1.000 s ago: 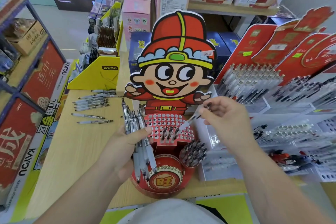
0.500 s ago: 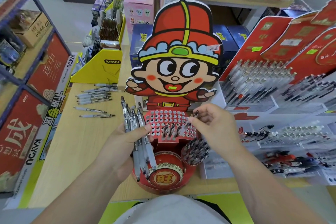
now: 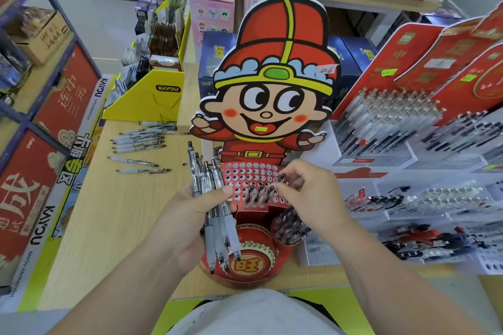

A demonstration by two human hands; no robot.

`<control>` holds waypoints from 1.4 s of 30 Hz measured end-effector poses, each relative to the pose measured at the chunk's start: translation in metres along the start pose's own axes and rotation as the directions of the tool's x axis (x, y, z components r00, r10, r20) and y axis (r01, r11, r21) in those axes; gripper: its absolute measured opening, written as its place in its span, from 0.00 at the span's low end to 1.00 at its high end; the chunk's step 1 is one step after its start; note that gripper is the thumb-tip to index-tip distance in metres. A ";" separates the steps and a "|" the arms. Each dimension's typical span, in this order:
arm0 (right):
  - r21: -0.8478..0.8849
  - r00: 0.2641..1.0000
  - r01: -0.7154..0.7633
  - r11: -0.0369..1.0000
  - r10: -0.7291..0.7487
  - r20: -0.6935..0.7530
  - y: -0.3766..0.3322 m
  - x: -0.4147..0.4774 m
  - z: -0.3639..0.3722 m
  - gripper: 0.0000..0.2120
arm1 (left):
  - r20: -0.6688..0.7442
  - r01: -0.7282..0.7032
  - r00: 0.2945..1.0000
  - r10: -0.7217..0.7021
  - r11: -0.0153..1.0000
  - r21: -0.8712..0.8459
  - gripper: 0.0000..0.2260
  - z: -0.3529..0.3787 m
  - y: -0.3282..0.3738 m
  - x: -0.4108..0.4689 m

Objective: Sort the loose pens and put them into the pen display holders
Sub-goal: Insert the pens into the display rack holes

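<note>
A red cartoon-figure pen display holder with a perforated panel stands on the wooden table. My left hand grips a bundle of white-and-clear pens just left of the panel. My right hand pinches the dark top of one pen that sits low in a hole at the panel's right side. Three pens stand in holes beside it. A round cup on the holder's base is full of pens. Several loose pens lie on the table at the left.
A yellow display box stands behind the loose pens. Red pen displays with rows of pens fill the right side. Clear trays of pens lie at the right front. Red boxes line the left shelf.
My right hand has come down from in front of the figure's belt to the perforated panel, lowering its pen into a hole. The left hand keeps its bundle in place.
</note>
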State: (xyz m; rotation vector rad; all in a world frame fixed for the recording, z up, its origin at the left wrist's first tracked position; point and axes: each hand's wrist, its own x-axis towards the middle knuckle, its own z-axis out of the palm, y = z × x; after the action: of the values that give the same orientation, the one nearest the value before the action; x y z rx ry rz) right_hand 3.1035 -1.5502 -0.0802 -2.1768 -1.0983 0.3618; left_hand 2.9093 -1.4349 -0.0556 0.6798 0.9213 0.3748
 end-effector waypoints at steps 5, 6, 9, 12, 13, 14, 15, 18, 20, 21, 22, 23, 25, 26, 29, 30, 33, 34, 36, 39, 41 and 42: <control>-0.035 0.999 -0.002 0.999 0.003 0.042 -0.001 0.001 0.001 0.09 | 0.000 -0.012 1.000 0.012 1.000 0.008 0.24 -0.004 0.000 -0.002; -0.034 0.999 -0.002 0.999 0.004 0.038 -0.001 0.000 0.001 0.09 | 0.000 -0.013 1.000 0.013 1.000 0.006 0.24 -0.004 0.001 -0.002; -0.037 0.999 -0.003 0.999 0.005 0.042 -0.002 -0.001 0.001 0.09 | 0.005 -0.016 1.000 0.016 1.000 0.012 0.25 -0.004 0.002 -0.004; -0.036 0.999 0.000 0.999 0.002 0.045 -0.003 -0.001 0.000 0.09 | 0.009 -0.020 1.000 0.020 1.000 0.015 0.25 -0.005 0.002 -0.005; -0.037 0.999 0.002 0.999 -0.001 0.049 -0.003 -0.002 0.000 0.08 | 0.010 -0.020 1.000 0.020 1.000 0.015 0.26 -0.005 0.002 -0.005; -0.040 0.999 0.006 0.999 -0.004 0.053 -0.003 -0.003 -0.001 0.08 | 0.011 -0.019 1.000 0.019 1.000 0.016 0.25 -0.005 0.002 -0.005; -0.039 0.998 0.007 0.999 -0.005 0.055 -0.003 -0.004 -0.001 0.08 | 0.015 -0.017 1.000 0.016 1.000 0.019 0.25 -0.005 0.002 -0.005; 0.005 0.999 -0.017 1.000 0.016 0.048 -0.003 -0.008 -0.002 0.09 | 0.029 0.004 1.000 -0.004 1.000 0.002 0.18 -0.006 0.001 -0.006; 0.024 0.998 -0.032 0.999 0.031 0.060 -0.002 -0.010 -0.002 0.09 | 0.026 0.027 0.999 -0.026 1.000 -0.013 0.11 -0.006 0.000 -0.006; 0.028 0.997 -0.038 0.999 0.036 0.068 -0.002 -0.011 -0.002 0.09 | 0.024 0.033 0.999 -0.033 0.999 -0.012 0.09 -0.005 0.000 -0.007; 0.033 0.996 -0.047 0.998 0.044 0.075 -0.001 -0.012 -0.002 0.09 | 0.024 0.034 0.999 -0.033 0.999 -0.006 0.09 -0.005 0.000 -0.007; 0.037 0.995 -0.058 0.998 0.055 0.082 -0.001 -0.012 -0.003 0.09 | 0.028 0.028 0.999 -0.028 1.000 0.001 0.09 -0.005 0.000 -0.008; 0.031 0.994 -0.078 0.996 0.075 0.085 0.000 -0.013 -0.006 0.11 | 0.041 0.011 0.999 -0.012 1.000 0.013 0.11 -0.003 0.000 -0.010; 0.038 0.994 -0.084 0.996 0.081 0.071 -0.001 -0.013 -0.009 0.13 | 0.047 0.006 0.999 -0.007 1.000 0.019 0.13 -0.002 0.000 -0.011; 0.165 0.995 -0.094 0.982 0.098 -0.012 -0.015 -0.013 -0.020 0.17 | 0.058 0.004 0.998 -0.006 0.999 0.032 0.19 0.000 0.000 -0.015; 0.205 0.995 -0.090 0.975 0.096 -0.022 -0.023 -0.012 -0.024 0.16 | 0.066 0.005 0.998 -0.007 0.999 0.039 0.19 0.001 0.000 -0.015; 0.309 0.991 -0.108 0.945 0.076 0.112 -0.050 -0.012 -0.031 0.08 | 0.142 -0.005 0.990 -0.004 0.998 0.060 0.17 0.003 0.000 -0.018; 0.344 0.979 -0.136 0.929 0.073 0.190 -0.059 -0.014 -0.032 0.07 | 0.181 -0.016 0.984 0.004 0.998 0.064 0.15 0.004 0.000 -0.020; 0.423 0.955 -0.199 0.884 0.078 0.287 -0.071 -0.017 -0.030 0.08 | 0.256 -0.041 0.967 0.023 0.997 0.066 0.13 0.005 0.001 -0.022; 0.513 0.940 -0.289 0.808 0.138 0.313 -0.078 -0.019 -0.028 0.07 | 0.324 -0.053 0.946 0.028 0.996 0.069 0.13 0.006 0.002 -0.024; 0.542 0.926 -0.338 0.769 0.169 0.339 -0.078 -0.018 -0.029 0.04 | 0.346 -0.059 0.938 0.029 0.995 0.077 0.15 0.006 0.002 -0.024; 0.556 0.916 -0.362 0.748 0.174 0.362 -0.078 -0.018 -0.029 0.03 | 0.347 -0.066 0.937 0.032 0.994 0.087 0.15 0.006 0.002 -0.023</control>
State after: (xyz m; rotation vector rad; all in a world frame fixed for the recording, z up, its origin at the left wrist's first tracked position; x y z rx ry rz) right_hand 3.0598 -1.5442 -0.0078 -1.7034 -0.6561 1.0488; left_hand 2.9011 -1.4490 -0.0375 0.8292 0.5906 0.2443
